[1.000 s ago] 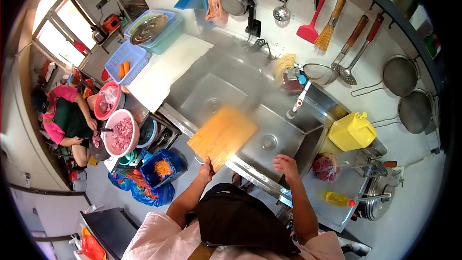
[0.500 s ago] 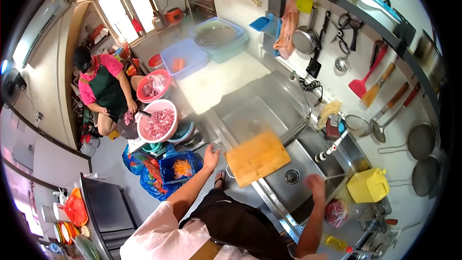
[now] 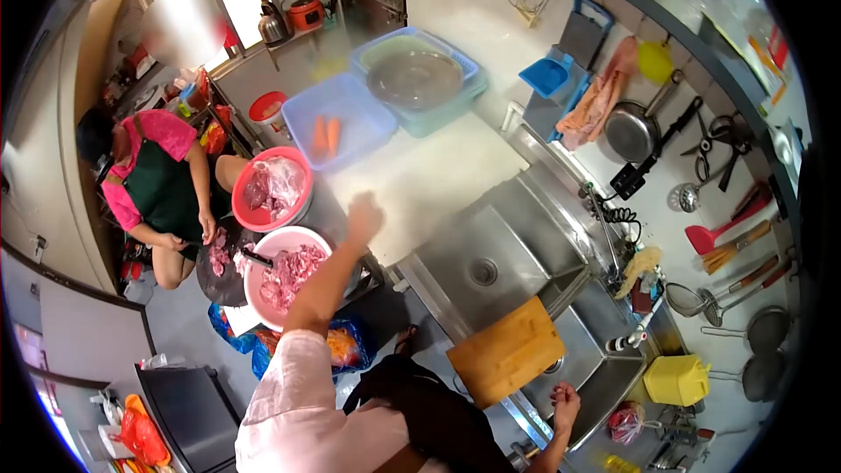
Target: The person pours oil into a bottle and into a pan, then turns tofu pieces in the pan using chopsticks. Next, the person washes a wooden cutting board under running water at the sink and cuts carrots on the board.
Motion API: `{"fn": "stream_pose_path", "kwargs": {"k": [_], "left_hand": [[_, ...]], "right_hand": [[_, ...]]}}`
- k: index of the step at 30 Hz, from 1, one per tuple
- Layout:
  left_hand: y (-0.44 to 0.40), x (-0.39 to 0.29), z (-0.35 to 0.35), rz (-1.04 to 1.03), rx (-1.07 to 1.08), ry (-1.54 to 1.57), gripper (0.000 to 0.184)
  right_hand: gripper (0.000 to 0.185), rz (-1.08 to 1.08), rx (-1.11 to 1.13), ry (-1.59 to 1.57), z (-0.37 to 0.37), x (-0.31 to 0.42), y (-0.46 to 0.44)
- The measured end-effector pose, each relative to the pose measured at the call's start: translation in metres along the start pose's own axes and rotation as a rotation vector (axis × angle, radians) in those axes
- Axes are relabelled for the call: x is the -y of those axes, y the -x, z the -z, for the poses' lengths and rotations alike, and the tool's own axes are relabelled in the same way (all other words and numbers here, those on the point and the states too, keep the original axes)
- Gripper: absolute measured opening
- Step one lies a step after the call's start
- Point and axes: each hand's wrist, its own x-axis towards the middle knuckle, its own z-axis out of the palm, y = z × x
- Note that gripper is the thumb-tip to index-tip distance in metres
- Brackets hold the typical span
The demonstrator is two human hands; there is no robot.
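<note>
Head view: rectangular, honey-brown wooden board (image 3: 506,352), faintly streaked, right fingers (image 3: 561,393) slack, half-curled, left fingers (image 3: 364,205) blurred, state unclear

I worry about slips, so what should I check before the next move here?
1. Rectangular wooden cutting board bare on top: ok, nothing visible on it.
2. Board wholly inside the stainless-steel double sink: not ok, it overhangs the front edge.
3. Bare right hand off the board: ok, a gap shows.
4. Bare left hand empty: cannot tell, it is blurred.
5. Orange carrots inside the translucent blue plastic basket: ok.
</note>
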Motion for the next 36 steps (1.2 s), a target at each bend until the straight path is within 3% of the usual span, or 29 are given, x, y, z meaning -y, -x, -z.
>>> {"fn": "stream_pose_path", "kwargs": {"k": [3,5,11,13,17,19,27,28,31,33,34,36], "left_hand": [[-0.091,0.017,0.003,0.146,0.031,-0.106,0.066],[-0.136,0.051,-0.023,0.087,-0.128,-0.033,0.067],[-0.159,0.067,-0.045,0.149,-0.082,-0.059,0.044],[-0.134,0.032,-0.019,0.227,0.032,0.012,0.046],[-0.07,-0.01,-0.017,0.195,0.0,0.056,0.059],[-0.043,-0.002,-0.061,0.214,0.052,0.128,0.063],[0.059,-0.065,-0.02,0.023,0.134,0.296,0.071],[0.066,-0.066,-0.019,0.014,0.177,0.314,0.067],[0.086,-0.044,-0.009,0.022,0.032,0.382,0.053],[0.088,0.001,0.03,0.331,0.079,0.422,0.035],[0.09,0.035,0.047,0.293,-0.103,0.431,0.025],[0.098,0.109,0.092,0.438,-0.403,0.241,0.019]], "right_hand": [[0.024,0.014,-0.06,0.045,-0.012,0.025,0.018],[0.023,0.081,-0.066,-0.028,-0.017,0.036,0.028],[0.034,0.067,-0.028,-0.025,-0.027,0.062,0.034],[0.033,0.111,-0.01,-0.013,-0.027,0.054,0.02],[0.028,0.13,0.122,0.024,-0.041,0.065,-0.012],[0.029,0.125,0.115,0.146,-0.056,0.092,-0.024],[0.033,0.298,0.22,0.251,-0.104,0.162,-0.048],[0.034,0.322,0.256,0.248,-0.106,0.167,-0.048],[0.032,0.362,0.254,0.241,-0.108,0.171,-0.047],[0.032,0.307,0.207,0.205,-0.099,0.161,-0.045],[0.032,0.28,0.182,0.184,-0.096,0.154,-0.045],[0.032,0.273,0.192,0.151,-0.084,0.139,-0.045]]}}
